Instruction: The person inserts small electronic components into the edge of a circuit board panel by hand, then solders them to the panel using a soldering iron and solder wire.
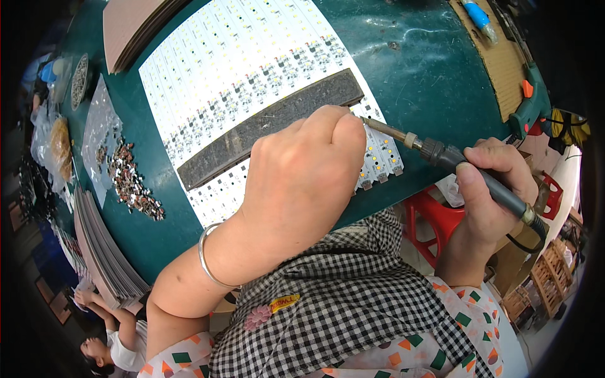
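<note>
A white panel of LED circuit boards (233, 38), joined side by side in strips, lies on the green table. Across it rests a long dark bar (271, 123). My left hand (309, 167) is closed over the near part of the panel, beside the bar's right end; its fingertips are turned away, so what they pinch is hidden. In my right hand (498, 186) is a soldering iron (450, 159), gripped by its dark handle. The iron's tip points left and reaches the panel close to my left fingers. Whether it touches a solder pad is too small to tell.
Left of the panel are a heap of small parts (132, 186), a clear plastic bag (101, 126) and stacked strips (104, 252). Brown boards (135, 28) are piled at far left. A green glue gun (532, 104) lies by cardboard (491, 69) at right. Another person (123, 343) sits lower left.
</note>
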A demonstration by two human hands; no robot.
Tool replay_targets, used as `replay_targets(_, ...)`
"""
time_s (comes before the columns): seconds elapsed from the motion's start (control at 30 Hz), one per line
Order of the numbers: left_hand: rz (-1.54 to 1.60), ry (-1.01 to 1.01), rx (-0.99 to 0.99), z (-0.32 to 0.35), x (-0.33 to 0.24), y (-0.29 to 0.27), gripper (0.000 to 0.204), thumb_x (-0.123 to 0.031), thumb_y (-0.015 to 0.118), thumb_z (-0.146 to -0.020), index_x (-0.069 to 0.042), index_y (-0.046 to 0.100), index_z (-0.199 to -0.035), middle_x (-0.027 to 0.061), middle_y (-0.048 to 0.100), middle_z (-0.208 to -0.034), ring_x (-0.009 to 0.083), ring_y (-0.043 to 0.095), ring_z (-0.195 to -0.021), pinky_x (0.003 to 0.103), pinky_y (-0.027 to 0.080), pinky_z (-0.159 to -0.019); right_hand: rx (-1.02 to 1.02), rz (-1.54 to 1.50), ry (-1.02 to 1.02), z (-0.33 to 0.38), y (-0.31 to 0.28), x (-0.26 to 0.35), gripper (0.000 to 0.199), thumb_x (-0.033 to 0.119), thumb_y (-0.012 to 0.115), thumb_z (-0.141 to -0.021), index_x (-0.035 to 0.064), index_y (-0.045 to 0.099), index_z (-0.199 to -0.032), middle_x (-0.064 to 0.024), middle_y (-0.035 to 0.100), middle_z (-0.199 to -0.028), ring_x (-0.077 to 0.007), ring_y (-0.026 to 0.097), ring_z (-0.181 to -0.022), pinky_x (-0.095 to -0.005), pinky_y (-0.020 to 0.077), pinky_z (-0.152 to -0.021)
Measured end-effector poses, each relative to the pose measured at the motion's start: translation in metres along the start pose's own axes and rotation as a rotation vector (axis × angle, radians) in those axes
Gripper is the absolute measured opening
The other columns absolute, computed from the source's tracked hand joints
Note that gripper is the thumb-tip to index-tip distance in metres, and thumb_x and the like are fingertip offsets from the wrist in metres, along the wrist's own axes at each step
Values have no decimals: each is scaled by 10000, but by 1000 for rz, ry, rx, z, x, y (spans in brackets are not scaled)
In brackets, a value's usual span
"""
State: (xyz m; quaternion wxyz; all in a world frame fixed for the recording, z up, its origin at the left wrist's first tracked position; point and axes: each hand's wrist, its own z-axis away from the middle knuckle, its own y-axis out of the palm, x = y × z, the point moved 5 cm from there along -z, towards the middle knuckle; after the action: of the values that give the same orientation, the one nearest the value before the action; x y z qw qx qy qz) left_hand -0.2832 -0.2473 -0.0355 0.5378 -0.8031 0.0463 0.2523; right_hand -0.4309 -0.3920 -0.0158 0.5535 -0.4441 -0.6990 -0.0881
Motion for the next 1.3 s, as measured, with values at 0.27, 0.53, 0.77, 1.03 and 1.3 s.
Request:
replay_targets(0.27,-8,14,-43,1,0,-8,145,-1,744,-723,-32,635,-813,89,677,-802,243,641,-608,314,518,-528,-45,10,21,3,0,4,189,28,759,-678,-35,655,-823,-70,593,-672,-116,515,-543,-228,360,-501)
replay_targets(0.53,108,-111,-76,18,9,-26,141,39,765,-722,-9,648,-783,61,567,-616,136,534,-504,240,423,-470,-131,-181,129,9,-4,-1,167,19,723,-728,-33,634,-859,-65,577,-728,-104,508,-614,-226,377,-587)
replay_targets(0.77,67,-133,-65,14,10,-23,106,33,710,-757,-24,623,-780,51,570,-635,123,501,-481,244,413,-468,-35,-146,163,11,8,1,178,-8,749,-692,-41,645,-833,-62,607,-692,-104,512,-577,-229,376,-549)
replay_targets(1.03,59,-164,-51,17,13,-16,97,33,698,-766,-34,631,-787,67,604,-660,152,542,-499,264,429,-469,-43,-79,137,10,13,1,187,13,764,-672,-39,648,-809,-67,603,-660,-103,518,-553,-226,374,-529)
replay_targets(1.3,22,-133,-51,15,12,-11,92,14,700,-755,-39,632,-787,87,625,-675,216,593,-536,303,463,-484,10,5,9,8,13,9,203,32,777,-655,-34,647,-796,-91,612,-633,-118,535,-520,-230,376,-495)
